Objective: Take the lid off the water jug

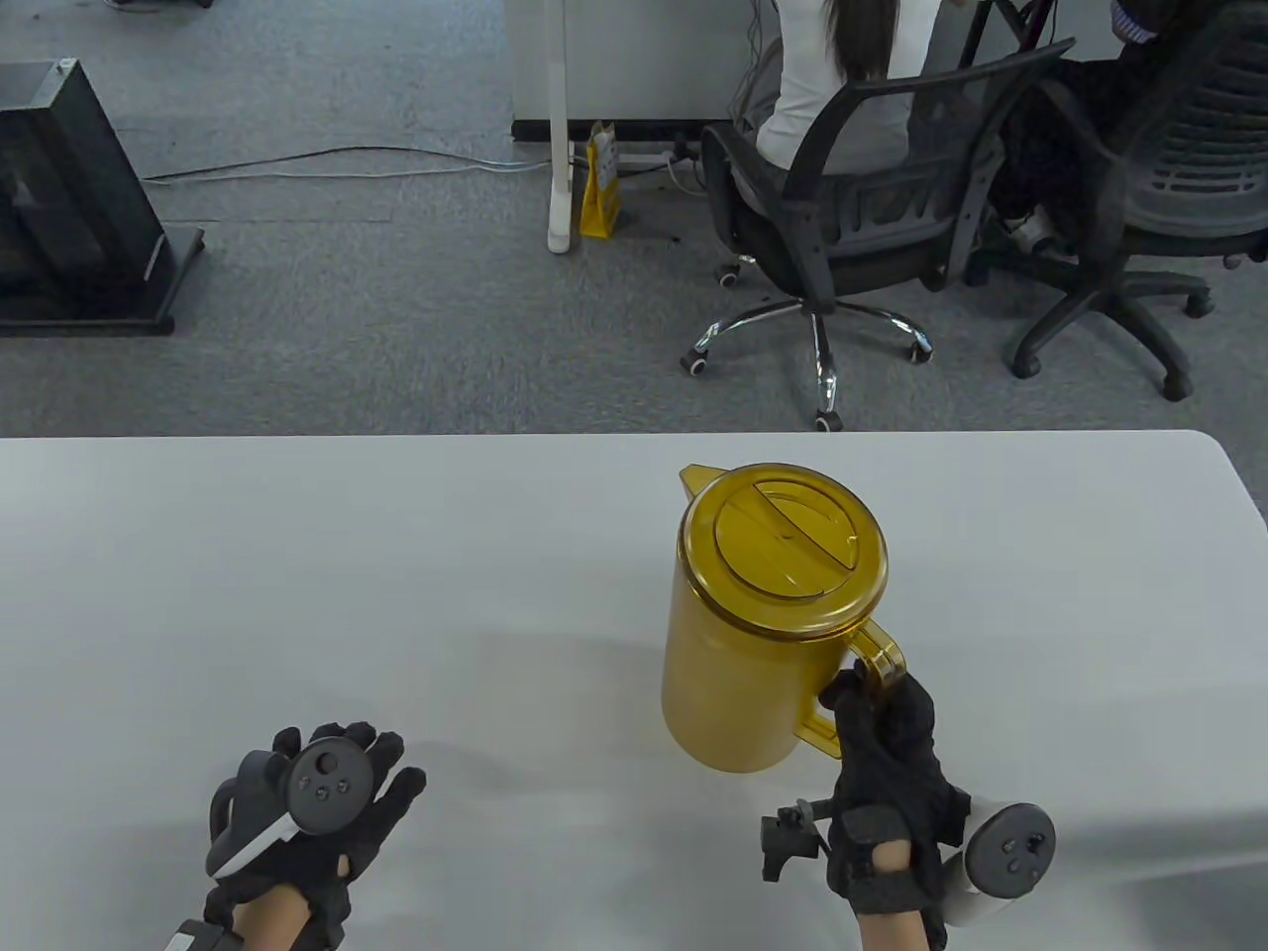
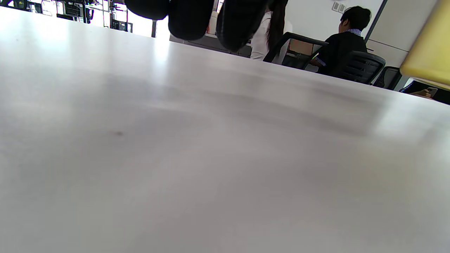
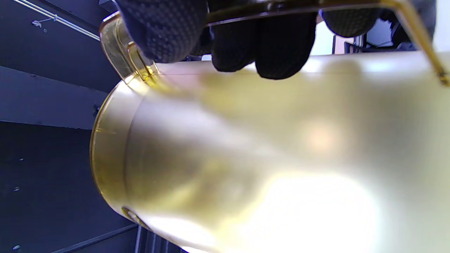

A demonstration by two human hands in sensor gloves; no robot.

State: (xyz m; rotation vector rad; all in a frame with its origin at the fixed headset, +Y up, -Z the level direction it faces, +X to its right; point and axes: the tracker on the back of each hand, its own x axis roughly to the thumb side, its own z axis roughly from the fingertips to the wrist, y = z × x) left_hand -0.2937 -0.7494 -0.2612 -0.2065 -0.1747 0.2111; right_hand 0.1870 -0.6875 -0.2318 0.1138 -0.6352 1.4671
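Observation:
A translucent amber water jug (image 1: 738, 674) stands upright on the white table (image 1: 396, 555), right of centre. Its round amber lid (image 1: 785, 540) sits on top, with the spout pointing to the far left. My right hand (image 1: 882, 723) grips the jug's handle (image 1: 877, 659) at the near right side. The right wrist view shows the jug wall (image 3: 246, 158) close up, with my fingers (image 3: 267, 42) curled round the handle bar. My left hand (image 1: 327, 792) rests on the table at the near left, fingers spread, holding nothing. An edge of the jug (image 2: 429, 52) shows in the left wrist view.
Beyond the table's far edge is grey carpet with office chairs (image 1: 852, 228), seated people (image 1: 842, 69), a white desk leg (image 1: 560, 129), a yellow bag (image 1: 600, 183) and a black stand (image 1: 69, 198) at the left.

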